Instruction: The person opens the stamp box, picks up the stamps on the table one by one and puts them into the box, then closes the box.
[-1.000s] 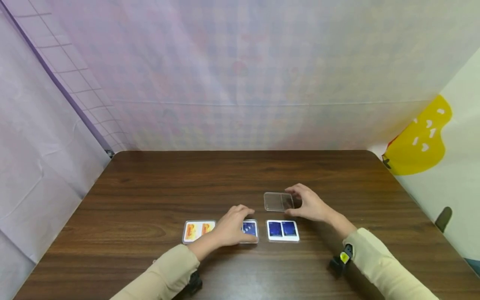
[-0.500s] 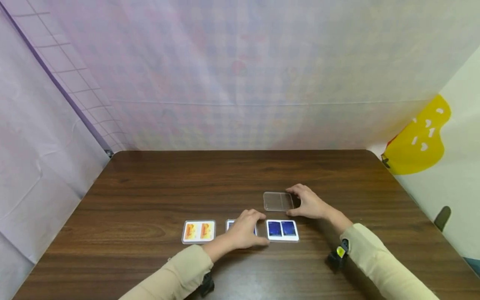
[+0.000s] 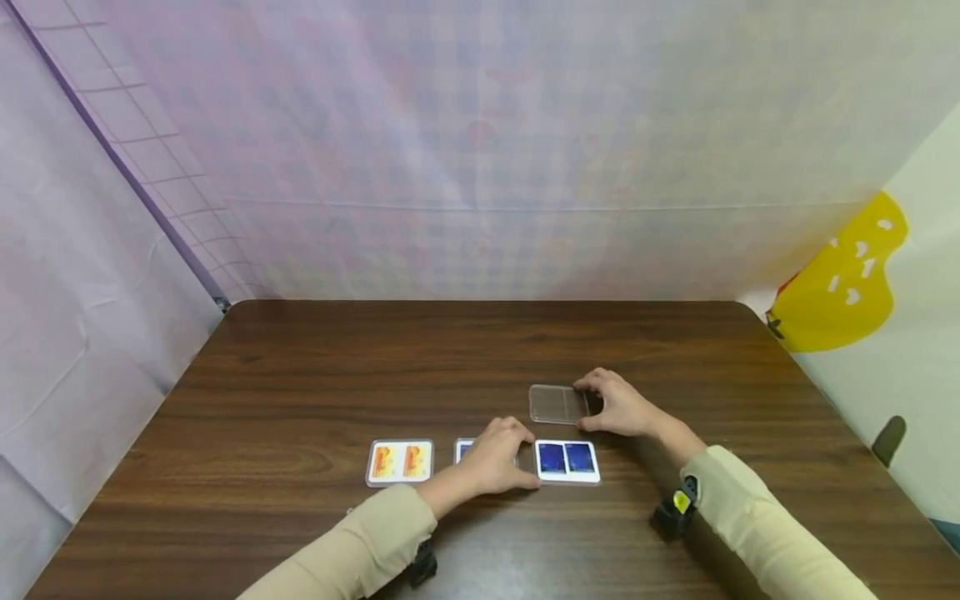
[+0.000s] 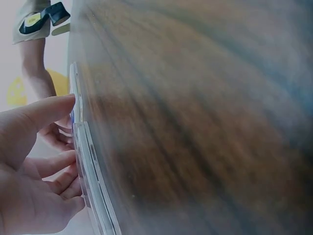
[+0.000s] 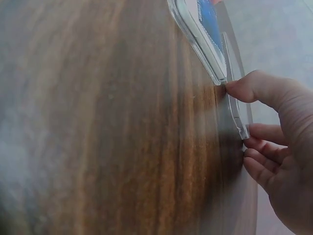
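Observation:
Three flat clear plastic cases stand in a row: an orange-card case [image 3: 401, 462] on the left, a middle case [image 3: 463, 448] mostly hidden under the left hand, and a case with two dark blue cards [image 3: 567, 462] on the right. My left hand [image 3: 491, 458] spans the left end of that right case, its thumb at the near corner and fingers at the far one. Beyond it lies a clear plastic lid [image 3: 553, 404] with a line across it. My right hand [image 3: 617, 405] grips the lid's right end [image 5: 239, 126], thumb on the near edge, fingers on the far edge.
The cases lie on a dark wood-grain table [image 3: 360, 358]. Pale curtains [image 3: 480, 150] hang behind it. A yellow fruit-shaped decoration [image 3: 840, 283] is beyond the right edge. Both wrists wear black strapped devices [image 3: 672, 512].
My left hand has moved right, from over the middle case to the left end of the blue-card case. The right hand stays at the lid, which has hardly moved.

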### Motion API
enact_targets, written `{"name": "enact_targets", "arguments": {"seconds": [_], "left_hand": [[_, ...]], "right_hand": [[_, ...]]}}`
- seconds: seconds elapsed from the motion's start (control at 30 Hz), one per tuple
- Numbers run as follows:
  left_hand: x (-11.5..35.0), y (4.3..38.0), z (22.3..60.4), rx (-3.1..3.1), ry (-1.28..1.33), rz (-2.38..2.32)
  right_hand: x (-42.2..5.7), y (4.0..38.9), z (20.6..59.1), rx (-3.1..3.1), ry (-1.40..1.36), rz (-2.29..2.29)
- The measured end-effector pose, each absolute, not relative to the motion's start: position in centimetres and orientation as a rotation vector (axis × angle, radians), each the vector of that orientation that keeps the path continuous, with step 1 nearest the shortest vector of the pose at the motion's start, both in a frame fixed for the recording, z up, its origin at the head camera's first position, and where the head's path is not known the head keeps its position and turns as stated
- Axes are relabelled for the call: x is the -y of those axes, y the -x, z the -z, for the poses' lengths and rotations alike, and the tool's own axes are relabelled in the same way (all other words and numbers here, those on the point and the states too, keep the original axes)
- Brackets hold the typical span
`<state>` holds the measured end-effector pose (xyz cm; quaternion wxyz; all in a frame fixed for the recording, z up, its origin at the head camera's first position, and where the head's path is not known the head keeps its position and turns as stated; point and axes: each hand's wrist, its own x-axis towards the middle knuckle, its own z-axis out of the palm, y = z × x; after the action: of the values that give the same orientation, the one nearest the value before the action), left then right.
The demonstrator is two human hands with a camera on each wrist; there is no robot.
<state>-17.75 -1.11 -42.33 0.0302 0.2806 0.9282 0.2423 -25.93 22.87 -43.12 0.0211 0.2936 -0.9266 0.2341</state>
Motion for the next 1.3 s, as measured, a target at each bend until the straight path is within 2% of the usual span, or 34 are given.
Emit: {"name": "enact_targets", "arguments": {"seconds": [0.43, 0.9, 1.3], "left_hand": [[0.8, 17.6, 42.4, -2.9, -0.822, -0.679], [0.6, 17.2, 42.4, -2.929, -0.831, -0.686], [0.7, 17.5, 42.6, -2.907, -0.815, -0.73]], "right_hand": [[-23.3, 25.1, 43.5, 2.781, -0.961, -0.733], [-23.9, 21.3, 42.6, 2.747, -0.989, -0.738], [-24.1, 18.9, 43.6, 2.658, -1.044, -0.74]]}}
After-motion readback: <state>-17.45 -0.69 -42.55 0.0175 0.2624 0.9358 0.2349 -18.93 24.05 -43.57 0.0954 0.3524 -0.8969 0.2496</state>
